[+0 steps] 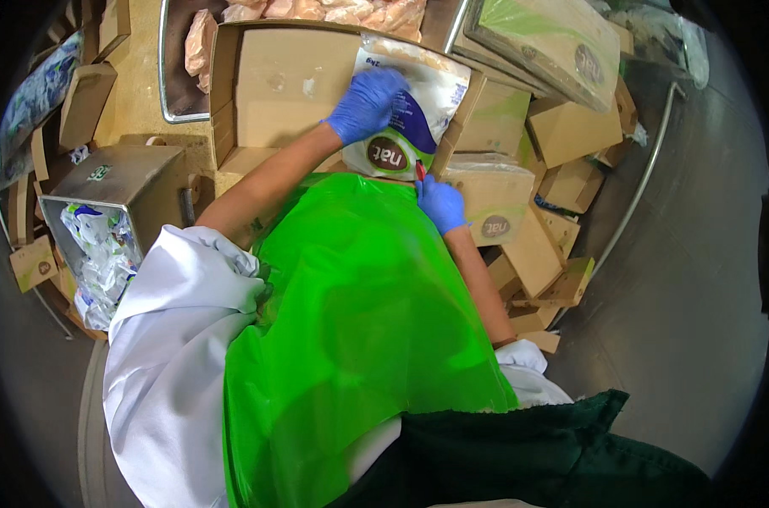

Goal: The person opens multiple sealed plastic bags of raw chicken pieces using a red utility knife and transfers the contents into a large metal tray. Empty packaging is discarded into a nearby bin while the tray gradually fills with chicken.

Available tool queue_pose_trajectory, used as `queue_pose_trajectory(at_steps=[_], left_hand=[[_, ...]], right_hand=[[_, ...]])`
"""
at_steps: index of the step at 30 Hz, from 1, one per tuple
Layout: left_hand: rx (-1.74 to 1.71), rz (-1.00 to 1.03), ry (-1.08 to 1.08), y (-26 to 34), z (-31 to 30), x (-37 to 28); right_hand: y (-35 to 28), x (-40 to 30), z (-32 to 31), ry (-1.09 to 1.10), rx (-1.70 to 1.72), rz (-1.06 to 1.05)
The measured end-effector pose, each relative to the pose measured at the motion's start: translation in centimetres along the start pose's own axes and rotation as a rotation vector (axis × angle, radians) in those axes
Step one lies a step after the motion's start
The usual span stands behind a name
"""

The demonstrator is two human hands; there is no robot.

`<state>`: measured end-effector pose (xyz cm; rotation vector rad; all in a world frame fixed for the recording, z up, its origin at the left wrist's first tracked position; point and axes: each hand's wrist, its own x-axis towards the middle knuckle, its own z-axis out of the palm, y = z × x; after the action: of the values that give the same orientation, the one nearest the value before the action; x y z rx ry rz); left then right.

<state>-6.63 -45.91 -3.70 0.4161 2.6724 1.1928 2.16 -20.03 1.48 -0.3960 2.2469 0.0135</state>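
My left hand (370, 105), in a blue glove, is closed on a printed plastic bag of raw poultry pieces (426, 101) at its upper left part. The bag rests at the right end of an open cardboard box (295, 89) right in front of me. Gloved in blue too, my right hand (441, 200) grips a small red tool (421, 170), perhaps a safety cutter, against the bag's lower right edge. The tool's tip is too small to make out. Beyond the box, pale raw meat pieces (346, 9) fill part of a metal tray (184, 105).
A metal bin (121, 171) of discarded plastic bags (102, 254) stands at the left. Closed cartons (486, 197) and a plastic-wrapped carton (549, 51) sit at the right, beside a heap of emptied boxes (527, 254). A curved metal rail (654, 159) runs past them.
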Motion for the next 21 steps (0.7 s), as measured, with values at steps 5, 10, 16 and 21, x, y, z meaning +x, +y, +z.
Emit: queue_pose_trajectory(at_steps=[5, 10, 16, 21], left_hand=[[0.204, 0.325, -0.298, 1.5, 1.7, -1.9], [0.348, 0.44, -0.454, 1.5, 2.7, -0.8], [0.24, 0.496, -0.393, 1.5, 3.4, -1.0], [-0.033, 0.418, -0.292, 2.2, 2.2, -1.3]], right_hand=[[2.0, 0.7, 0.7, -0.002, 0.313, -0.039], [2.5, 0.9, 0.4, -0.022, 0.387, -0.018], [0.9, -0.3, -1.3, 0.052, 0.18, 0.042], [1.1, -0.8, -0.9, 0.21, 0.223, -0.01]])
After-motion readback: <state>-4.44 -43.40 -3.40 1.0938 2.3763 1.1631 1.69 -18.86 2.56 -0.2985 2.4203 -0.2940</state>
